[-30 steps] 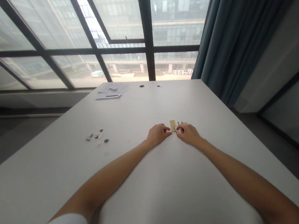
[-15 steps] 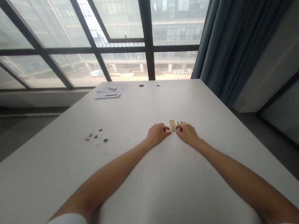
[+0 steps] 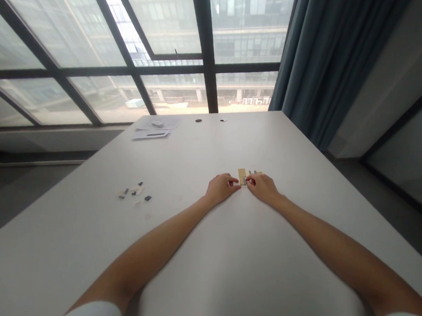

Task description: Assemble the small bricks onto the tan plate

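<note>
A tan studded building plate [image 3: 242,173] lies flat on the white table, with small grey pieces [image 3: 244,181] along its near right part. My left hand [image 3: 220,188] rests at the plate's near left corner, its thumb and forefinger curled against the edge with a small gap between them. From the right, my right hand [image 3: 264,187] pinches at the plate's near right side. Whatever its fingertips hold is too small to name. Behind that hand, more tan and grey pieces [image 3: 255,172] show, partly covered by the knuckles.
Several loose dark and pale pieces [image 3: 134,192] are scattered on the table [image 3: 189,253] to the left. Papers [image 3: 150,133] with a small white item on top lie at the far left. A dark round disc [image 3: 198,121] is near the far edge, before the windows.
The whole view has shifted slightly to the left. Both hands keep nearly the same place at the plate, with only slight finger movement.
</note>
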Demonstrator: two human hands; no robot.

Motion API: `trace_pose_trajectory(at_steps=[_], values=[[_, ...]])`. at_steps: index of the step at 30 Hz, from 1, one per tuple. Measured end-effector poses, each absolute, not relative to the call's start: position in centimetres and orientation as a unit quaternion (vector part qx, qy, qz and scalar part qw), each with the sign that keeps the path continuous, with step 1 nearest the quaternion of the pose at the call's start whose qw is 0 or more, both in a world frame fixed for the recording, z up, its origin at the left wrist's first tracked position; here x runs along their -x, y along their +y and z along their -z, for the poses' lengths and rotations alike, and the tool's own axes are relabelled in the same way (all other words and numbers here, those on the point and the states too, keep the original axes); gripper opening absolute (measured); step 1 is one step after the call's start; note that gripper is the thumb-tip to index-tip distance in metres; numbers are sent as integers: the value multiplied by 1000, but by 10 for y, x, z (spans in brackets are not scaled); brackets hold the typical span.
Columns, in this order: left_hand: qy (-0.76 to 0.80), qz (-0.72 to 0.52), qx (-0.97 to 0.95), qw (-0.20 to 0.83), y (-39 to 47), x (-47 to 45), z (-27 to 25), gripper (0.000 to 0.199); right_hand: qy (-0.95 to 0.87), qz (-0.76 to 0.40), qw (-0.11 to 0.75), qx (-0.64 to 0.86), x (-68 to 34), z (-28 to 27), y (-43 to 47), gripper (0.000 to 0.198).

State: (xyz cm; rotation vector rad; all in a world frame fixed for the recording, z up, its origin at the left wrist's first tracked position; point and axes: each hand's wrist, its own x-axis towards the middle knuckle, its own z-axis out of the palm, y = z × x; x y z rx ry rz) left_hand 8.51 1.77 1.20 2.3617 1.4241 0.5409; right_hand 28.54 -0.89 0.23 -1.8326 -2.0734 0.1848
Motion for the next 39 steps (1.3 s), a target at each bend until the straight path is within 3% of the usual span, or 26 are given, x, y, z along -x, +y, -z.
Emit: trace_pose_trajectory(at_steps=[39], values=[[507, -183, -825, 171, 16, -86, -14, 28, -745, -83, 207, 628, -287, -5, -16, 19]])
